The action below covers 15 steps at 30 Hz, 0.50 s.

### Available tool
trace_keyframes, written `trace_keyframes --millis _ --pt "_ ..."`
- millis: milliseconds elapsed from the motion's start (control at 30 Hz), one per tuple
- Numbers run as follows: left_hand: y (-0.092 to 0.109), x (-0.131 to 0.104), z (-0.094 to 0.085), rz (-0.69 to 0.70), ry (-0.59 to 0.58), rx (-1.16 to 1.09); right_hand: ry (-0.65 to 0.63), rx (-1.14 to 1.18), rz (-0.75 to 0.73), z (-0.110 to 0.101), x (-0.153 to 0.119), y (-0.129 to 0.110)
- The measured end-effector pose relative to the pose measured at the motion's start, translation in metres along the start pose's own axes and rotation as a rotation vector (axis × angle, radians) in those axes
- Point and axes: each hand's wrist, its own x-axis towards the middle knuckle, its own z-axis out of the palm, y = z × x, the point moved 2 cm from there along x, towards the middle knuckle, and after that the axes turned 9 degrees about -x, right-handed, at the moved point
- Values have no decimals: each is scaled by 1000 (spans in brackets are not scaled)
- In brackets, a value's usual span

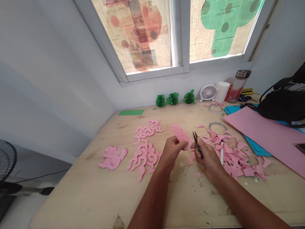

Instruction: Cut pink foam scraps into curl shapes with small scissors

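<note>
Between thumb and fingers, my left hand (173, 150) pinches a piece of pink paper (179, 133) that has curved lines drawn on it. My right hand (206, 155) grips a pair of dark scissors (195, 140), their blades pointing up and slightly parted, just right of the paper and apart from it. Left of my hands lie wavy pink cut-outs (145, 156), with a stack of similar pink shapes (113, 157) farther left. A heap of pink paper scraps (238, 156) spreads to the right of my right hand.
A white pen (221, 153) lies on the scraps, near a tape roll (217, 128). Large pink sheets (264, 133) overlap blue sheets (252, 143) at right, beside a black bag (281, 106). Green paper ornaments (172, 98), a small fan (208, 92) and a glass bottle (238, 87) line the wall.
</note>
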Motion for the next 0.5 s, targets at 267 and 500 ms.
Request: trace_keyframes --millis 267,500 --pt "-7 -3 5 -116 -292 174 71 -6 -17 -2 2 -10" --pt "-10 2 1 -68 -156 66 139 4 -72 -5 5 -6"
